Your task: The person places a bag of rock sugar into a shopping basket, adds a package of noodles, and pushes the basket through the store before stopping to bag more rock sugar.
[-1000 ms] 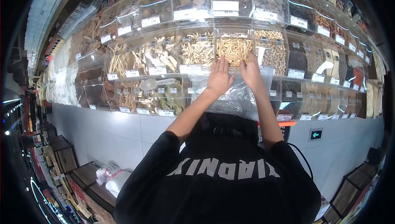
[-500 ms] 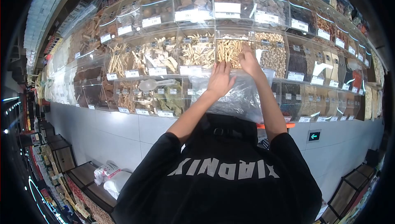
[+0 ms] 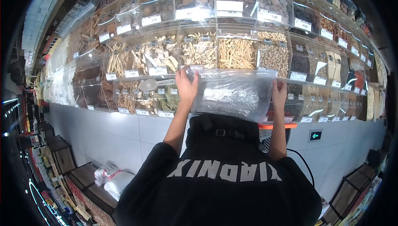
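A clear plastic bag (image 3: 232, 95) spreads in front of the lower row of bins, crinkled and shiny. At its upper left corner, my left hand (image 3: 187, 85) is closed on the edge. My right hand (image 3: 279, 94) pinches the opposite edge, with the fingertips partly hidden. Just above the bag's top edge sits a clear bin of pale yellow dried sticks (image 3: 236, 53), touched by neither hand. To its right is a bin of round beige pieces (image 3: 273, 56). Left of my left hand, a translucent scoop (image 3: 155, 84) lies along the bin front.
Tiered clear bins of dried goods with price labels (image 3: 302, 24) curve around me. An orange edge (image 3: 286, 125) shows below my right hand. Low wooden stands (image 3: 89, 180) and white bags (image 3: 116, 180) are on the left; a green arrow sign (image 3: 316, 136) marks the lower panel.
Both hands have come down off the bin of yellow sticks and moved apart, left hand leftward and right hand rightward. They now hold the plastic bag's two sides.
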{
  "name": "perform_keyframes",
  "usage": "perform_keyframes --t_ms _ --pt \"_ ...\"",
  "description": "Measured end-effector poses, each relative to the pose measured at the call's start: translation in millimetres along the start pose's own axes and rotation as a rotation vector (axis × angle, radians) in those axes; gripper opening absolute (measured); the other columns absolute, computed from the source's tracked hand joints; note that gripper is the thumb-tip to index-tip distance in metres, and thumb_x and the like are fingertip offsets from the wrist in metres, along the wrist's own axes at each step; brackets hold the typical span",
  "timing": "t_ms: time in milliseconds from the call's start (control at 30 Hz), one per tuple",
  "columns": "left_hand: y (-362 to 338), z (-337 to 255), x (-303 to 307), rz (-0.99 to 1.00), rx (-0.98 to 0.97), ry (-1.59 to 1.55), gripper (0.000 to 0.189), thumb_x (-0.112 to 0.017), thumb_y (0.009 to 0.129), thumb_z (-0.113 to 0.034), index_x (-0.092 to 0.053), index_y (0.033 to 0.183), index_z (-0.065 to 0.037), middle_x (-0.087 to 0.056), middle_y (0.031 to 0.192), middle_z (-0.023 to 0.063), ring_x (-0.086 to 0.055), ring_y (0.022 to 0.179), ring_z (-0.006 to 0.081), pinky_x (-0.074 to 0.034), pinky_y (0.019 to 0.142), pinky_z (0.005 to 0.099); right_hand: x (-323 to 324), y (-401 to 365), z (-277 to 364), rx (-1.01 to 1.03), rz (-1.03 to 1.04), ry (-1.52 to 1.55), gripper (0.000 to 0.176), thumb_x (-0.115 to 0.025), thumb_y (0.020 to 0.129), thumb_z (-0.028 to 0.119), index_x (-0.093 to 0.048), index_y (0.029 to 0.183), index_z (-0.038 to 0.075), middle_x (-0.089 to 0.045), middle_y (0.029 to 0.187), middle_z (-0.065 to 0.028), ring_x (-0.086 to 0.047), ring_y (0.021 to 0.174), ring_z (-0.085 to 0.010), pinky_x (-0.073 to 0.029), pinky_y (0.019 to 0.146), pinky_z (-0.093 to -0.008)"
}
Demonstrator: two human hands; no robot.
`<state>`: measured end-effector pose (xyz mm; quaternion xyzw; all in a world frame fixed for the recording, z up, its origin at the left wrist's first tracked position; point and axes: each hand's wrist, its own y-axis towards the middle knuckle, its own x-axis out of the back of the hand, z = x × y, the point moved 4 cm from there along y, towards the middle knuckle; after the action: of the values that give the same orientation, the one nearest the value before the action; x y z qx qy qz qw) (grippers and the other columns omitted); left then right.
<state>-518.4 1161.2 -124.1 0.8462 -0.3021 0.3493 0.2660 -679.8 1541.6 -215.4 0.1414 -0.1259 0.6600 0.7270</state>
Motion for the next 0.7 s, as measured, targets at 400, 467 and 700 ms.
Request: perform_keyframes --t_ms 400,467,700 --pt "11 20 -20 0.165 0.125 -0.641 0.011 -0.068 0.094 -0.009 -0.064 0.1 0.0 -0.069 0.08 0.0028 -0.06 0.071 0.0054 -0.046 0.063 0.023 -4 10 22 0.002 0.151 0.365 0.018 -0.066 0.098 0.016 -0.059 0.085 0.004 -0.054 0.072 0.006 -0.045 0.064 -0.0013 -0.035 0.056 -0.0203" --pt "25 11 -15 0.106 0.089 -0.772 0.014 -0.069 0.093 -0.01 -0.065 0.101 0.0 -0.07 0.079 0.0031 -0.058 0.069 0.0047 -0.044 0.06 0.023 -6 19 33 0.005 0.152 0.378 0.018 -0.065 0.098 0.015 -0.059 0.085 0.004 -0.053 0.072 0.0062 -0.045 0.064 -0.0013 -0.035 0.056 -0.0204" --pt "62 -51 7 -0.076 -0.254 -0.117 0.052 -0.066 0.093 -0.018 -0.048 0.141 -0.008 -0.05 0.137 0.0238 -0.053 0.123 0.0301 -0.042 0.101 0.0441 -23 83 67 0.086 0.097 0.287 0.019 -0.067 0.095 0.018 -0.062 0.088 0.002 -0.056 0.072 0.0027 -0.048 0.065 -0.0057 -0.037 0.057 -0.0241"
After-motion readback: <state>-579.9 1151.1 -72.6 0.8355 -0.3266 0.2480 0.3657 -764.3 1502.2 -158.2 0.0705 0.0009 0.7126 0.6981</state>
